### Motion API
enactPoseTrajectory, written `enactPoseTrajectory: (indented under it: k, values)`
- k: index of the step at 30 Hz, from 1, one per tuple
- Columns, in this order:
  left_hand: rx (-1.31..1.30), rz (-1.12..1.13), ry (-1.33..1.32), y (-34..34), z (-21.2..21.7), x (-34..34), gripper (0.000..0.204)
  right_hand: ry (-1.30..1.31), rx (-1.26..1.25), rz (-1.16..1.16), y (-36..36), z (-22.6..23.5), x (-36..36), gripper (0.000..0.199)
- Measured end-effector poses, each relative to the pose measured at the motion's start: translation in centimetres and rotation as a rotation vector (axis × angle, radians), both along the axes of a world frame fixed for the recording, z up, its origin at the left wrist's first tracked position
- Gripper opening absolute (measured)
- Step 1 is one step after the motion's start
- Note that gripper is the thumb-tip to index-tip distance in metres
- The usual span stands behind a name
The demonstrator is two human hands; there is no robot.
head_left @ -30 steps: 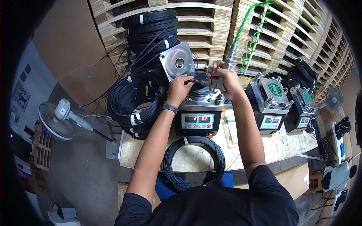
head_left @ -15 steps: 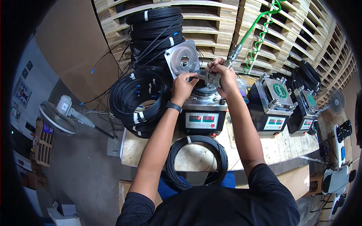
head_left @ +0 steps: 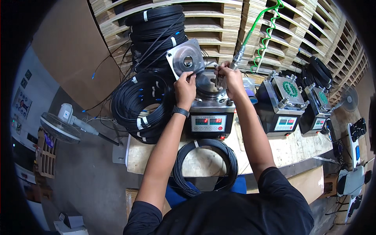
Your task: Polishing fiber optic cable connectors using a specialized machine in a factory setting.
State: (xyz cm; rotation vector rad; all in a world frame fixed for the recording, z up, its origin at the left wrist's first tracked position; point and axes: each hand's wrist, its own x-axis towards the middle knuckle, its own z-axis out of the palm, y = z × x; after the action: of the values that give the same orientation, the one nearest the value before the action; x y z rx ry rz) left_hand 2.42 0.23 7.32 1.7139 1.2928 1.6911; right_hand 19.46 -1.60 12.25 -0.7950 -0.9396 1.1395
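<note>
My right hand point(head_left: 232, 81) is wrapped round a metal air blow gun point(head_left: 220, 82) on a green hose, above the round dark disc point(head_left: 208, 84) of a bench polishing machine point(head_left: 209, 124). Its fingers hide part of the gun. My left hand point(head_left: 185, 91), with a dark band on the wrist, has thumb and fingers drawn together at the lower edge of a square clear plate point(head_left: 187, 58) with a round centre hole. Whether it grips that edge or something thin is hidden. The plate leans at a tilt behind the machine's left side.
Coiled black cables point(head_left: 143, 107) are stacked left of the machine, and another black coil point(head_left: 205, 168) lies at the table's front edge. Two similar machines point(head_left: 282, 105) with green-dotted tops stand to the right. A fan point(head_left: 60, 123) is at left; wooden pallets point(head_left: 211, 27) rise behind.
My left hand has moved left off the round disc to the clear plate's lower edge, uncovering more of the disc. My right hand still holds the blow gun. The machine's display has changed.
</note>
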Motion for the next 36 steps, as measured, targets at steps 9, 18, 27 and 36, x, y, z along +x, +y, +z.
enactPoseTrajectory:
  k: [9,18,27,36]
  values:
    - [-0.012,0.025,0.019,-0.1,-0.3,0.1,0.017,0.092,0.023,-0.143,4.5,-1.7,0.7,0.014]
    - [0.200,-0.157,0.156,2.2,-2.2,-0.6,0.022,-0.085,-0.001,-0.352,3.7,-3.1,4.8,0.011]
    - [0.159,-0.270,0.529,0.9,-0.3,-1.5,0.037,-0.195,-0.009,-0.440,3.1,-5.4,4.8,0.013]
    - [0.104,-0.241,0.379,0.3,0.2,-0.6,0.032,-0.207,0.022,-0.481,2.8,-5.3,4.6,0.014]
